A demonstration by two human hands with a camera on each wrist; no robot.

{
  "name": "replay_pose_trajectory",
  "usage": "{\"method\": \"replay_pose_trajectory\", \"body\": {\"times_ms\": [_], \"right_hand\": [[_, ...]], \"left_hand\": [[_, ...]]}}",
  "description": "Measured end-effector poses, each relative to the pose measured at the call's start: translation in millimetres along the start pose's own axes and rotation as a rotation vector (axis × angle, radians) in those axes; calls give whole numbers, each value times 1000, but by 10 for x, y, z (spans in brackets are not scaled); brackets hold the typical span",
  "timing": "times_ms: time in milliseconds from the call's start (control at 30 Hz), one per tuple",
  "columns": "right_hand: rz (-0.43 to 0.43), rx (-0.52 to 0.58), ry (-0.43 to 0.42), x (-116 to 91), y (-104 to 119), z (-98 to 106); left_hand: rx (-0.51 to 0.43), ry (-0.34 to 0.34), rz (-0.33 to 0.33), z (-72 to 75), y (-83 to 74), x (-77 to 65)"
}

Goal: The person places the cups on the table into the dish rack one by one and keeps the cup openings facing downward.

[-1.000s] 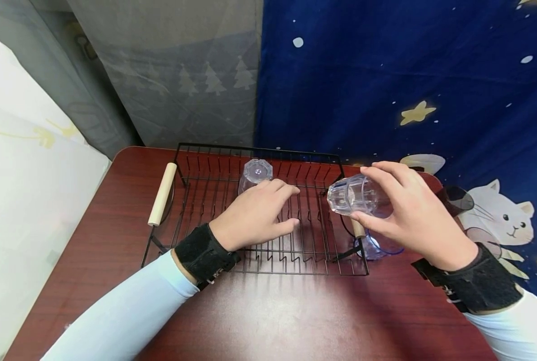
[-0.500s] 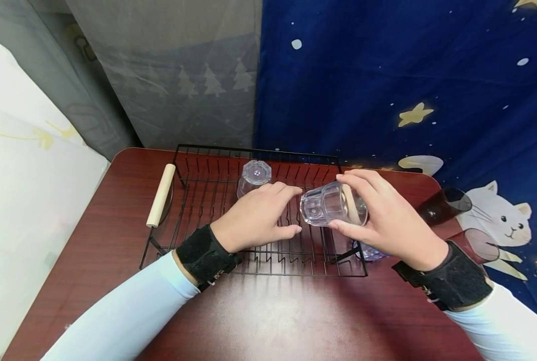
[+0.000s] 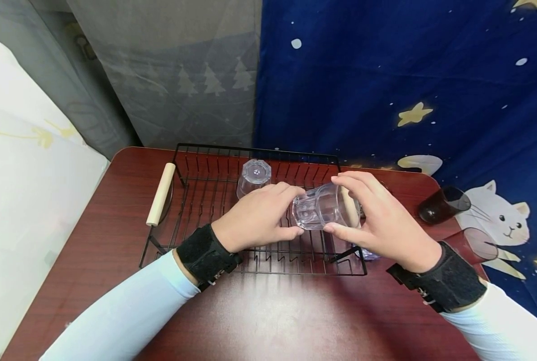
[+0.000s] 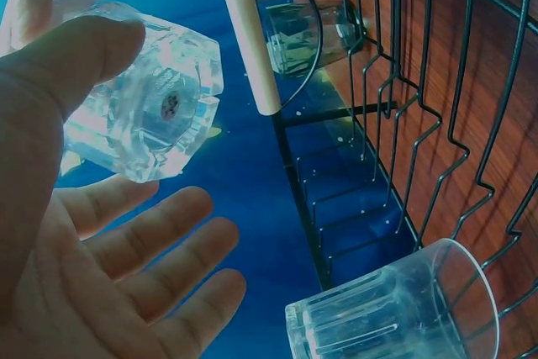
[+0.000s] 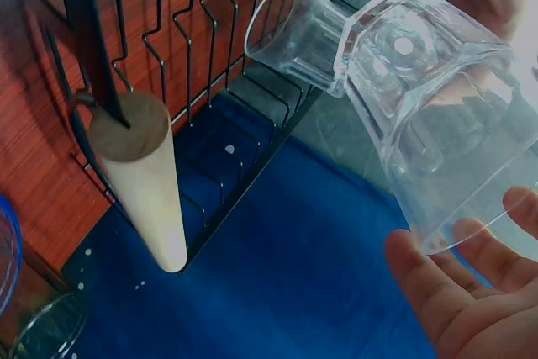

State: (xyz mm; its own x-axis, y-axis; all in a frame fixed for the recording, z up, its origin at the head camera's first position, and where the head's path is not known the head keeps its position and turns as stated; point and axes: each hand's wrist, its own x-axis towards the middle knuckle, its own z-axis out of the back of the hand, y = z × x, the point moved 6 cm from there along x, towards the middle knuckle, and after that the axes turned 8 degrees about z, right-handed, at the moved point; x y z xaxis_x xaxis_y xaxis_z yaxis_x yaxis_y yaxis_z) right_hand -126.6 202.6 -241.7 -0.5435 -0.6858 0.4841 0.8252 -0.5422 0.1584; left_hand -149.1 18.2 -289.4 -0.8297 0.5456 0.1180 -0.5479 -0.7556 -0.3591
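Over the wire dish rack [image 3: 214, 147], the right hand [image 3: 378, 218] holds a clear faceted tumbler [image 3: 313, 208] between wide-set thumb and fingers, base tilted toward the left hand [image 3: 252, 218]: apparently a handover. Next, the left fingers [image 4: 160, 229] should close round it; only the left wrist view shows them all, loosely spread, gripping nothing.

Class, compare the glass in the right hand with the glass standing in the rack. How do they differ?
Pose: the held glass is tipped sideways, its base toward the left hand; the rack glass stands upside down, base up.
Support: the right hand grips the held glass above the wire rack; the rack glass rests on the rack's wires.
Shared: both are clear, with faceted bases.
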Motion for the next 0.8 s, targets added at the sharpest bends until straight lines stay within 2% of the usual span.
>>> {"method": "replay_pose_trajectory", "body": {"times_ms": [400, 633, 800], "right_hand": [[20, 27, -38, 12, 73, 23], [24, 71, -23, -14, 55, -32], [7, 80, -22, -59, 11, -71]], "left_hand": [[-26, 10, 0, 38, -50, 52], [-56, 39, 2, 62, -51, 83], [-85, -4, -1, 112, -12, 69]]}}
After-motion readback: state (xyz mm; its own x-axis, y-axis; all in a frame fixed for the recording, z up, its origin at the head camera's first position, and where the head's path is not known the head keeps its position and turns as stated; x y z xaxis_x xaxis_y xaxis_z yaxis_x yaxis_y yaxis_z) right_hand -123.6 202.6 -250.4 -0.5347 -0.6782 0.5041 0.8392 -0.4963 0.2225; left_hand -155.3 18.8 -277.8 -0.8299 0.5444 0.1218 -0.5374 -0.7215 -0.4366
